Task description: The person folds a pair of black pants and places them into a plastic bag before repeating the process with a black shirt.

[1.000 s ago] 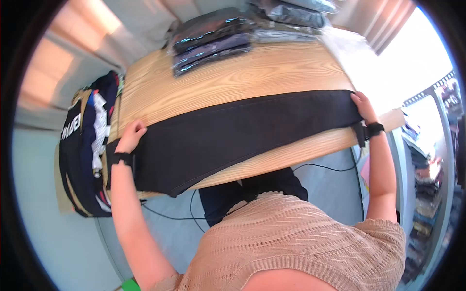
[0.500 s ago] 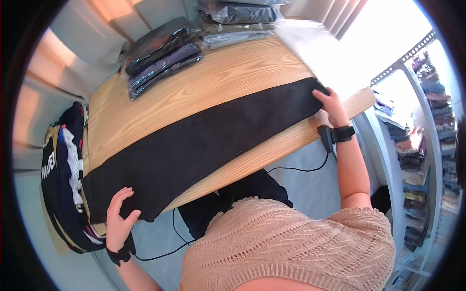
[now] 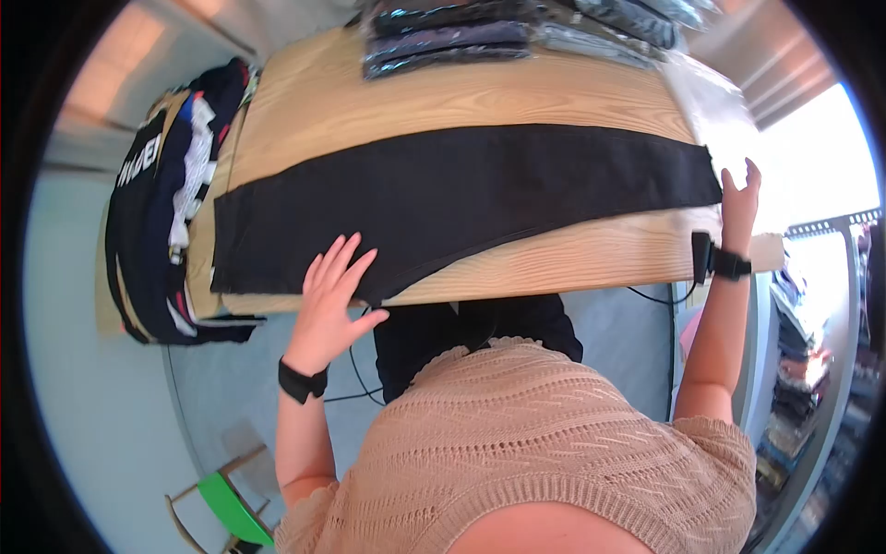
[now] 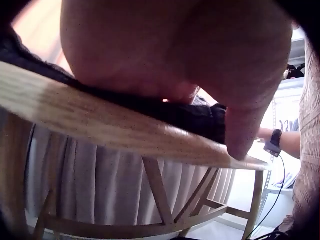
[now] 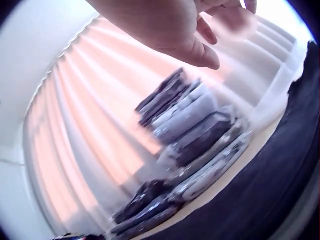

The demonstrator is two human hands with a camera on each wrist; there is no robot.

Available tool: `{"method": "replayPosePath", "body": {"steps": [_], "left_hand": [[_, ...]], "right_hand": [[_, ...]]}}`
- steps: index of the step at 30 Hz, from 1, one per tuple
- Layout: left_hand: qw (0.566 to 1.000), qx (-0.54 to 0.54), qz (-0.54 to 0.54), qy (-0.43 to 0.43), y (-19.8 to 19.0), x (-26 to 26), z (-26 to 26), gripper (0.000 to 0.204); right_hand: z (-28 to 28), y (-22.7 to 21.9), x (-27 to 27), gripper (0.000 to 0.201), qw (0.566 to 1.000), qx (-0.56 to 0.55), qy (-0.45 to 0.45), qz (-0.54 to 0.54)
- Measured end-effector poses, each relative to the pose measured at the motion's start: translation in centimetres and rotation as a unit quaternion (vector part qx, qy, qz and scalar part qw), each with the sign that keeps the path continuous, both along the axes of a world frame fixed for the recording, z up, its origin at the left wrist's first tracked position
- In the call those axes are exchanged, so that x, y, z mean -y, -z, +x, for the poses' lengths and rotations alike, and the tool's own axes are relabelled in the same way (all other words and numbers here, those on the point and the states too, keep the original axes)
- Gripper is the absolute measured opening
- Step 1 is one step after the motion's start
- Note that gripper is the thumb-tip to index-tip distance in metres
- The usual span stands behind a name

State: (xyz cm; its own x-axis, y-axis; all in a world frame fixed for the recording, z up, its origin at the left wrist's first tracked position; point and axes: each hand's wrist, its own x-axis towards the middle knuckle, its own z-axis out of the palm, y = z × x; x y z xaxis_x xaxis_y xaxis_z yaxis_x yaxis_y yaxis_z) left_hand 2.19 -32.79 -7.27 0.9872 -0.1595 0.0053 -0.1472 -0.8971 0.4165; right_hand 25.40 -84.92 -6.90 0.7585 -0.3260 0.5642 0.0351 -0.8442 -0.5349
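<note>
A long black garment (image 3: 461, 198) lies flat across the wooden table (image 3: 572, 263), reaching from its left end almost to its right end. My left hand (image 3: 337, 268) lies on the garment's near edge with straight, spread fingers. The left wrist view shows that palm close above the table edge (image 4: 115, 135) and the black cloth (image 4: 200, 117). My right hand (image 3: 741, 198) is at the garment's right end, fingers straight and pointing away from me, gripping nothing. In the right wrist view its fingers (image 5: 200, 45) hang loose above the black cloth (image 5: 280, 185).
Stacks of bagged dark clothes (image 3: 443, 42) sit along the table's far edge, also seen as bagged stacks (image 5: 195, 125). A heap of dark printed clothes (image 3: 157, 212) hangs off the left end. A green stool (image 3: 235, 512) and a cable (image 3: 355, 369) are on the floor.
My left hand left the garment's left end and now lies flat on its near edge. My right hand let go of the right end and opened. The garment lies straighter.
</note>
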Motion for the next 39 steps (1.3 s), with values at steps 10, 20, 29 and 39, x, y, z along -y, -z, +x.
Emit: {"method": "replayPosePath", "body": {"steps": [10, 20, 29, 39], "left_hand": [[0.997, 0.056, 0.061, 0.006, 1.7, -0.3, -0.5, 0.07], [0.995, 0.096, 0.005, -0.024, 1.0, -2.0, -1.4, 0.047], [0.986, 0.161, 0.024, -0.043, 0.7, -5.8, -0.9, 0.024], [0.987, 0.099, 0.043, -0.119, 0.8, -6.1, 1.9, 0.016]], "right_hand": [[-13.1, 0.9, -28.7, 0.043, 0.788, -0.082, -0.602, -0.093], [-14.7, 3.7, -34.6, 0.027, 0.783, -0.051, -0.586, -0.202], [-14.5, 3.5, -33.1, 0.016, 0.799, -0.035, -0.593, -0.091], [-12.1, 2.4, -31.2, 0.017, 0.883, -0.151, -0.43, -0.111]]}}
